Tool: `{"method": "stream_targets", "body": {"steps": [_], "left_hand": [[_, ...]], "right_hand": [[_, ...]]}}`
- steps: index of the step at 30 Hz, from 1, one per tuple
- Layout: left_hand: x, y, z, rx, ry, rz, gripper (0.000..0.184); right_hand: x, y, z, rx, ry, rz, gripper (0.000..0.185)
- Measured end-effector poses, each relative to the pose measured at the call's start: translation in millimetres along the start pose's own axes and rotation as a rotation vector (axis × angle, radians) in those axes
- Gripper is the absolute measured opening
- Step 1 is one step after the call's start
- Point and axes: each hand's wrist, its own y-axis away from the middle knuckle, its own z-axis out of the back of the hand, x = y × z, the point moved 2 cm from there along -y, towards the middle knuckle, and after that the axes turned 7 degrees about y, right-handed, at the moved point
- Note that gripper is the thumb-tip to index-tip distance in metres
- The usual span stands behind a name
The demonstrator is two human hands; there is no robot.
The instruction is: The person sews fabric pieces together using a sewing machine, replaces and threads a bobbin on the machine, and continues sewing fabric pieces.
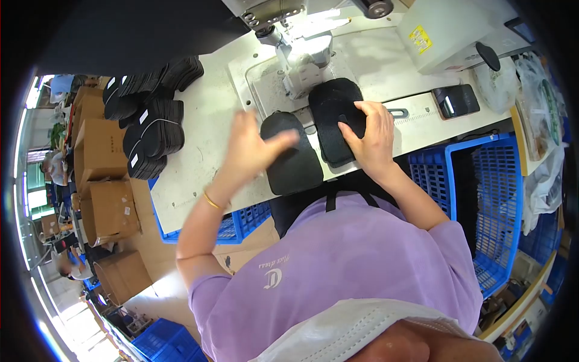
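Observation:
Two black, oblong pads with rounded ends lie side by side on the white sewing table (199, 151). The left pad (294, 160) is smooth, and its near end reaches the table edge. The right pad (332, 136) looks fuzzier, and its far end lies beside the sewing machine's foot area (301, 78). My right hand (375, 136) grips the right pad at its right side, thumb on top and fingers bent. Blurred by motion, my left hand (253, 151) is over the left pad's left edge, thumb spread from the fingers, holding nothing visible; contact I cannot tell.
Tied bundles of black pads (154, 133) with white labels stand at the table's left. A phone (456, 101) lies at right near a grey machine housing (452, 33). Blue crates (512, 181) flank me below the table. Cardboard boxes (105, 148) stack on the floor at left.

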Motion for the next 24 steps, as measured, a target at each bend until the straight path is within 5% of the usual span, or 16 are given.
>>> {"method": "stream_targets", "body": {"steps": [1,4,6,8,9,12,14,16,21,24], "left_hand": [[12,18,-16,0.064,-0.007,-0.014,0.069],[-11,35,-22,-0.353,-0.390,-0.351,0.063],[-11,38,-26,-0.377,-0.273,-0.351,0.064],[11,34,-38,-0.289,0.109,-0.240,0.062],[8,28,-28,-0.286,0.258,0.010,0.060],[-20,16,16,-0.135,1.528,0.414,0.036],[-44,14,13,-0.243,1.607,0.225,0.026],[-38,17,-1,-0.155,1.514,0.210,0.029],[-37,19,6,-0.463,1.571,0.074,0.024],[-22,22,7,-0.482,1.561,0.020,0.026]], "right_hand": [[0,2,-1,-0.002,-0.024,-0.003,0.056],[1,-1,1,-0.014,-0.029,0.002,0.051],[-2,-6,6,-0.014,-0.073,-0.017,0.049],[-5,-7,10,0.010,-0.398,-0.258,0.046],[-2,-16,18,-0.021,-0.520,-0.273,0.042],[12,-49,38,-0.065,-0.629,-0.133,0.027],[25,-71,44,0.272,-0.754,-0.088,0.017],[39,-79,30,0.414,-0.949,-0.136,0.012],[54,-72,42,0.710,-1.091,-0.441,0.012],[51,-51,43,0.459,-0.850,-0.260,0.008]]}}
